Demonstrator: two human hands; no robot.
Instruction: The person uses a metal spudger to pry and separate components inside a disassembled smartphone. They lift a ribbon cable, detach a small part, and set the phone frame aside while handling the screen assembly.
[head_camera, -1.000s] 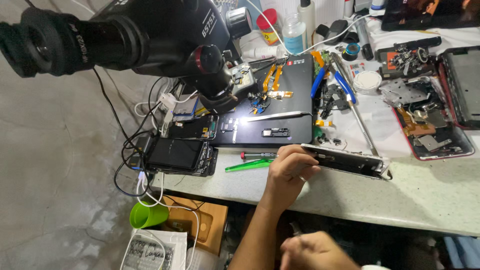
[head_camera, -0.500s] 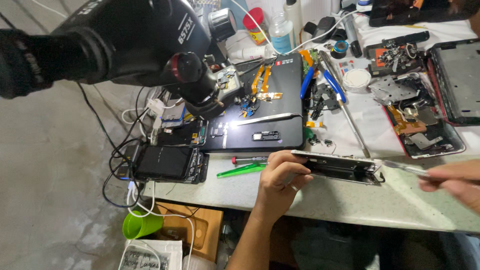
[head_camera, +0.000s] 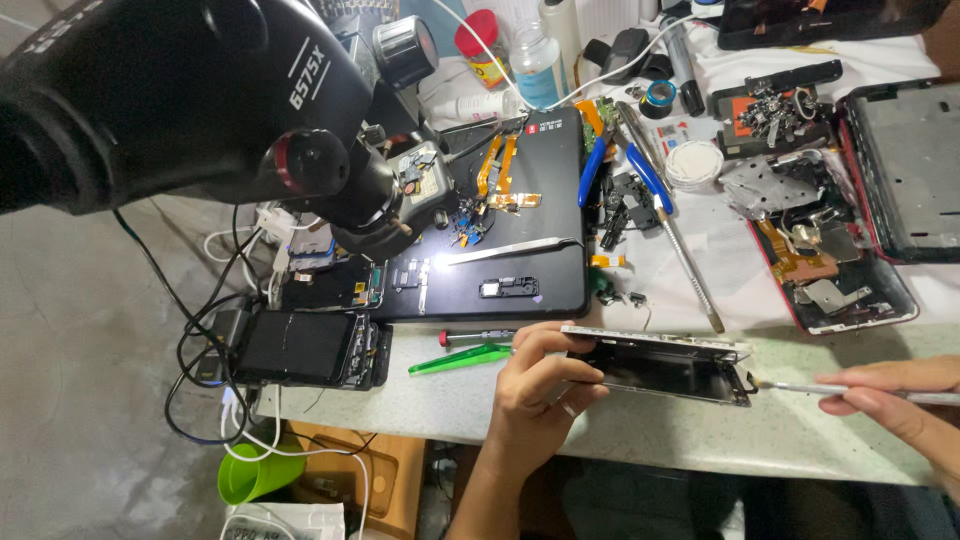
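Note:
My left hand (head_camera: 535, 385) grips the left end of an opened phone frame (head_camera: 665, 365), holding it just above the bench's front edge. My right hand (head_camera: 900, 400) comes in from the right and pinches a thin metal tool (head_camera: 815, 387). The tool's tip touches the frame's right end. A green plastic pry pick (head_camera: 460, 358) and a small red-tipped screwdriver (head_camera: 475, 337) lie on the bench just left of my left hand.
A black microscope (head_camera: 200, 110) looms over the left. Under it lies a black work mat (head_camera: 500, 230) with tweezers (head_camera: 510, 250) and flex parts. A dark phone (head_camera: 295, 347) sits at the left, an opened red device (head_camera: 830, 270) and tray at the right, bottles behind.
My right hand has come up from below into view at the right, now holding the thin tool against the frame's right end. The left hand keeps its hold on the frame.

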